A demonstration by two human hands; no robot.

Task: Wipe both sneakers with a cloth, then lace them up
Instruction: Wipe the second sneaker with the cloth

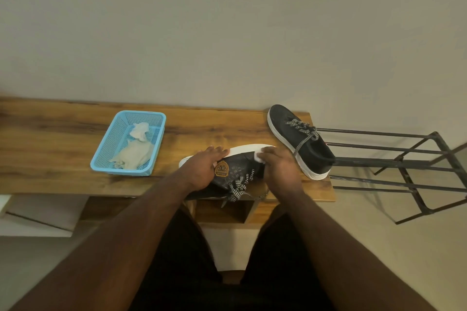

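Note:
A black sneaker with a white sole lies tipped on its side at the table's near edge, its black-and-white laces hanging loose. My left hand grips its heel end and sole. My right hand presses a small white cloth against the sneaker's side near the sole. The second black sneaker stands upright at the table's right end, with loosely threaded laces.
A blue plastic basket on the wooden table holds two crumpled pale cloths. A dark metal rack stands right of the table, touching the second sneaker's heel side. A wall rises behind.

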